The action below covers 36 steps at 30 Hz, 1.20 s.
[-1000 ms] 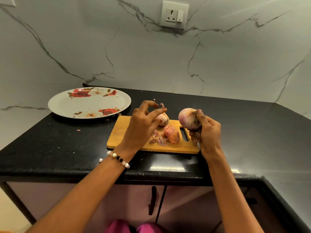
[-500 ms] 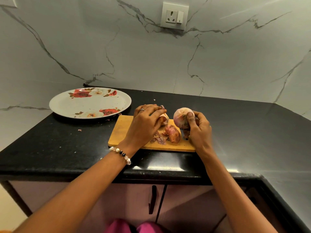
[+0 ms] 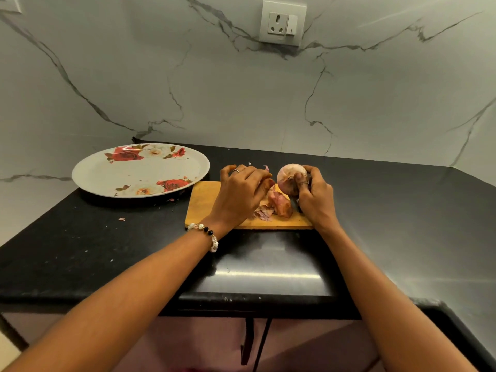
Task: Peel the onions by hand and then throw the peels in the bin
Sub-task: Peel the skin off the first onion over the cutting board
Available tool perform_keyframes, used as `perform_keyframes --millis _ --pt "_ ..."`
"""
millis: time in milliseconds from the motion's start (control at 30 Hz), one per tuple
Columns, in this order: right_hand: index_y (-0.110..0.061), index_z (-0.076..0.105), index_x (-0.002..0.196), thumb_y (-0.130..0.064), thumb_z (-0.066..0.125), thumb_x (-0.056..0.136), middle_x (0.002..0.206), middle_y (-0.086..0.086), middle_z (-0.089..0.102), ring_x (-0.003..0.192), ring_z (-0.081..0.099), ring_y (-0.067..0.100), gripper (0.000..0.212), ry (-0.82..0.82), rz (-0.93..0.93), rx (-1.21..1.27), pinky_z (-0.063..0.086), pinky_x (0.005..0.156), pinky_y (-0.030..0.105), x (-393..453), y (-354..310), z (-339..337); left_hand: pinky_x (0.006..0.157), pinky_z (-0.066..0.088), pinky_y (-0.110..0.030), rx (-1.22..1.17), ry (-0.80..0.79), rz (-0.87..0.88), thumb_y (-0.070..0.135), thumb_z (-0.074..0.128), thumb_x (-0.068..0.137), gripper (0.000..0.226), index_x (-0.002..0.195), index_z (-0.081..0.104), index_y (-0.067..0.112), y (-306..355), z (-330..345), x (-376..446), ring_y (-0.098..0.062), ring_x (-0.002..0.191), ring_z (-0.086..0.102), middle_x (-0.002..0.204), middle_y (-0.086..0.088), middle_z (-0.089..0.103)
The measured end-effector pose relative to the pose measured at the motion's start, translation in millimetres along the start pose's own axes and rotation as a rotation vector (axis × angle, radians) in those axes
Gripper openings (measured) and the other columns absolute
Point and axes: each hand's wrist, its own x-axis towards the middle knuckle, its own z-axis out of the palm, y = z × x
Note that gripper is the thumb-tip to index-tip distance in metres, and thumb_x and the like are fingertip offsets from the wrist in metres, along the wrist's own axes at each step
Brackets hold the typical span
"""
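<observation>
My right hand (image 3: 315,200) grips a pale, pinkish onion (image 3: 288,175) and holds it just above the wooden cutting board (image 3: 204,208), thumb pressed on its near side. My left hand (image 3: 241,193) lies over the board with fingers curled round a second onion, which the hand hides almost fully. Its fingertips come close to the held onion. A reddish onion piece with loose skin (image 3: 280,204) lies on the board between both hands. Beside it sit small purple peels (image 3: 263,214).
A large floral plate (image 3: 88,167) rests on the black counter (image 3: 107,251) to the left of the board. Peel scraps dot the counter near it. A marble wall with a socket (image 3: 281,22) stands behind. No bin is in view.
My left hand came down from an open, raised pose and closed over the onion on the board. My right hand brought its onion left and lower, closer to the left hand.
</observation>
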Motion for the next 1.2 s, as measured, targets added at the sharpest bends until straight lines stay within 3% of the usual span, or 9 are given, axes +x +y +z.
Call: perform_keyframes --millis 167,367,467,567,700,800,933,1033,1200 --pt "-0.009 0.059 0.12 -0.026 0.047 0.103 0.103 0.007 0.067 0.09 0.065 0.022 0.027 0.014 -0.022 0.056 0.056 0.074 0.034 29.1 -4.2 7.4 0.076 0.055 -0.034 -0.239 -0.06 0.039 0.029 0.058 0.092 0.031 0.105 0.067 0.004 -11.3 12.3 11.9 -0.02 0.085 0.065 0.096 -0.011 0.069" --pt "-0.013 0.056 0.114 -0.033 0.041 0.104 0.102 0.01 0.064 0.081 0.066 0.024 0.027 -0.014 0.109 0.289 0.056 0.056 0.03 50.9 3.5 29.9 0.078 0.05 -0.026 -0.261 0.017 0.076 0.029 0.06 0.09 0.028 0.104 0.068 0.006 -17.3 21.9 18.6 -0.017 0.088 0.061 0.098 -0.008 0.066" --pt "-0.014 0.057 0.115 -0.034 0.041 0.104 0.108 0.012 0.065 0.091 0.067 0.027 0.028 -0.089 0.193 0.342 0.059 0.067 0.039 42.4 19.5 36.8 0.078 0.052 -0.036 -0.324 0.115 -0.017 0.028 0.06 0.089 0.026 0.102 0.07 0.007 -19.8 20.1 20.0 -0.017 0.084 0.062 0.094 -0.006 0.068" --pt "-0.014 0.056 0.116 -0.035 0.038 0.105 0.11 0.011 0.063 0.094 0.065 0.025 0.029 -0.078 0.253 0.417 0.057 0.07 0.039 36.9 23.0 31.5 0.089 0.049 -0.046 -0.348 0.14 -0.118 0.026 0.062 0.087 0.023 0.101 0.07 0.011 -19.2 20.3 16.8 -0.015 0.089 0.062 0.097 -0.003 0.069" --pt "-0.015 0.055 0.115 -0.034 0.037 0.105 0.105 0.005 0.063 0.088 0.063 0.02 0.028 -0.033 0.27 0.434 0.055 0.065 0.033 31.0 23.9 21.2 0.086 0.05 -0.043 -0.414 0.083 -0.177 0.027 0.061 0.087 0.025 0.104 0.07 0.01 -10.6 19.7 11.1 -0.016 0.095 0.061 0.101 -0.004 0.069" --pt "-0.013 0.055 0.116 -0.035 0.036 0.105 0.105 0.008 0.063 0.079 0.062 0.02 0.03 -0.022 0.24 0.4 0.051 0.058 0.027 30.5 25.9 19.0 0.098 0.044 -0.043 -0.468 0.08 -0.238 0.023 0.063 0.089 0.023 0.107 0.07 0.011 -7.2 19.2 10.7 -0.014 0.101 0.061 0.109 -0.005 0.069" --pt "-0.01 0.055 0.121 -0.033 0.036 0.105 0.106 0.011 0.063 0.077 0.062 0.017 0.033 -0.061 0.126 0.311 0.049 0.054 0.022 34.8 25.9 19.5 0.109 0.027 -0.048 -0.435 0.112 -0.279 0.03 0.062 0.09 0.02 0.103 0.071 0.018 -12.9 15.5 18.2 -0.009 0.084 0.066 0.096 0.003 0.073" --pt "-0.012 0.056 0.118 -0.029 0.037 0.105 0.1 0.004 0.064 0.076 0.061 0.012 0.029 -0.081 0.071 0.307 0.051 0.056 0.025 37.6 22.6 20.1 0.106 0.029 -0.053 -0.358 0.128 -0.267 0.035 0.064 0.088 0.019 0.097 0.073 0.021 -19.0 16.8 27.3 -0.009 0.077 0.066 0.085 0.005 0.073" --pt "-0.011 0.06 0.115 -0.027 0.04 0.104 0.088 -0.005 0.062 0.068 0.058 0.003 0.027 -0.124 -0.03 0.358 0.045 0.053 0.019 40.5 10.8 25.6 0.085 0.048 -0.05 -0.328 0.081 -0.094 0.045 0.067 0.081 0.038 0.111 0.07 0.022 -24.8 20.5 39.3 -0.014 0.095 0.063 0.102 0.003 0.071"
